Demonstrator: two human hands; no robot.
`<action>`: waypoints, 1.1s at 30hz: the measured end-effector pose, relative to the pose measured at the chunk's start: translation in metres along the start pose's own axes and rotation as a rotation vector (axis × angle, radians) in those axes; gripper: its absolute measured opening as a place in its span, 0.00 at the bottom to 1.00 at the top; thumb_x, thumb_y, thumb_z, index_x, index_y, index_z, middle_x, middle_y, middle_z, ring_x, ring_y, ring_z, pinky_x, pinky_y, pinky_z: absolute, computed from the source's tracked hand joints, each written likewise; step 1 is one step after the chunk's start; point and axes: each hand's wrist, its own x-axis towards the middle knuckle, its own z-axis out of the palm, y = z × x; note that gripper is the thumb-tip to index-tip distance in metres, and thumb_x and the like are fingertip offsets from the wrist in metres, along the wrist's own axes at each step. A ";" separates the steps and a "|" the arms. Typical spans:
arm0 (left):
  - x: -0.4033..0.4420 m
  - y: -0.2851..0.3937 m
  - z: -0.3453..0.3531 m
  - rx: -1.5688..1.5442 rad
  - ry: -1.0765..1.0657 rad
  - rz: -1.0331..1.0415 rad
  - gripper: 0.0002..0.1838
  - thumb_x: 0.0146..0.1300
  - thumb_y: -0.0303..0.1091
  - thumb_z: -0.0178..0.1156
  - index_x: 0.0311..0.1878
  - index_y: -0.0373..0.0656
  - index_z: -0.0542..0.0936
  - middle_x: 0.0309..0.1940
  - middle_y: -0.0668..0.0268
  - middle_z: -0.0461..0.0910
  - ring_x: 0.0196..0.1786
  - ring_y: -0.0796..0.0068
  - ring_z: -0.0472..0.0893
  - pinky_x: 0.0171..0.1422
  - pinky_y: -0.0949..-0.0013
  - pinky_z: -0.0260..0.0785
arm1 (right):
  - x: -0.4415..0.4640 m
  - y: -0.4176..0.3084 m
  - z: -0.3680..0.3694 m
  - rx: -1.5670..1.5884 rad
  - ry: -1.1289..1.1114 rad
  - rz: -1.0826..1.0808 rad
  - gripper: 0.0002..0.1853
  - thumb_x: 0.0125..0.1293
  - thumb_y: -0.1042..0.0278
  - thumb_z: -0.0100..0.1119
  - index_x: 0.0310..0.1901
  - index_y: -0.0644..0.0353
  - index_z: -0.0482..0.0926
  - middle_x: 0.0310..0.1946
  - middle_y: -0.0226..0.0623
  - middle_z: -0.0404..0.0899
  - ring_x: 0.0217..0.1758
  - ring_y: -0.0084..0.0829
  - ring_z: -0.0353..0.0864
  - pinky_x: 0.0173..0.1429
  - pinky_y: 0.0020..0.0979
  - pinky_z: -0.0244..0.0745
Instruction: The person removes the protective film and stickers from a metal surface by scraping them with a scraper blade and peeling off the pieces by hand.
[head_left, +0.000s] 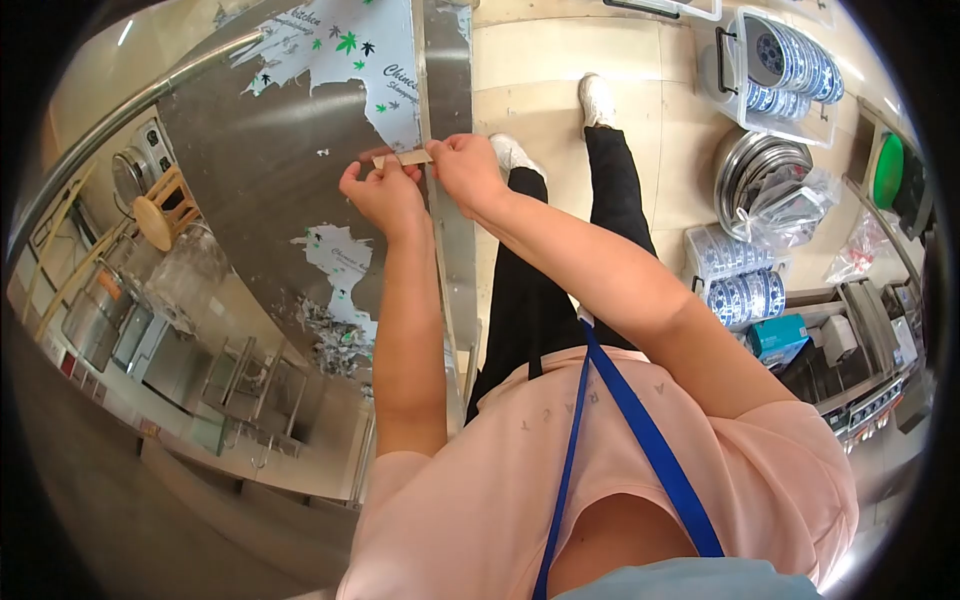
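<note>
My left hand (388, 200) is at the edge of a brown metal panel (250, 150), its thumb and fingers closed on one end of a short beige strip (414, 157). The other end of that strip is pinched by my right hand (466, 172), just to the right. What the strip is made of, I cannot tell. Around my hands the panel carries torn patches of pale printed film (388, 85) with green leaves and lettering. Lower down, another ragged film patch (345, 268) clings to the metal, with crumpled shreds (340, 345) beneath it.
On the tiled floor at right stand a plastic crate (735, 75) of blue-and-white bowls (795, 62), stacked steel basins (745, 180) under a plastic bag, and another bowl crate (740, 285). A teal box (778, 340) lies nearby. At left are a wooden stool (160, 215) and metal racks (250, 385).
</note>
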 end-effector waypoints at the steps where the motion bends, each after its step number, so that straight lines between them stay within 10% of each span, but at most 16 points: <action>1: 0.001 0.000 -0.003 -0.007 -0.019 0.005 0.25 0.62 0.20 0.54 0.58 0.37 0.54 0.39 0.55 0.74 0.27 0.76 0.75 0.29 0.76 0.72 | 0.001 0.004 0.003 0.019 0.024 -0.010 0.14 0.58 0.64 0.59 0.25 0.70 0.79 0.20 0.47 0.79 0.24 0.36 0.79 0.33 0.36 0.72; 22: -0.002 0.000 0.004 -0.040 0.043 -0.050 0.25 0.62 0.19 0.52 0.58 0.37 0.53 0.40 0.55 0.73 0.27 0.77 0.74 0.28 0.76 0.70 | 0.012 0.009 0.007 -0.147 0.075 -0.096 0.14 0.57 0.62 0.58 0.27 0.68 0.81 0.23 0.54 0.79 0.33 0.50 0.81 0.42 0.40 0.74; 25: -0.004 0.002 0.007 -0.051 0.078 -0.055 0.24 0.62 0.19 0.52 0.58 0.36 0.53 0.40 0.56 0.73 0.27 0.77 0.74 0.28 0.76 0.71 | 0.012 0.006 0.004 -0.162 0.041 -0.111 0.15 0.61 0.62 0.57 0.27 0.68 0.79 0.15 0.36 0.75 0.16 0.23 0.68 0.21 0.31 0.63; 33: -0.002 0.002 0.010 -0.122 0.105 -0.075 0.22 0.62 0.19 0.52 0.55 0.36 0.55 0.37 0.58 0.73 0.25 0.77 0.74 0.26 0.76 0.70 | 0.014 -0.005 0.002 -0.246 0.022 -0.140 0.15 0.61 0.61 0.57 0.28 0.67 0.80 0.17 0.38 0.77 0.17 0.25 0.72 0.23 0.32 0.68</action>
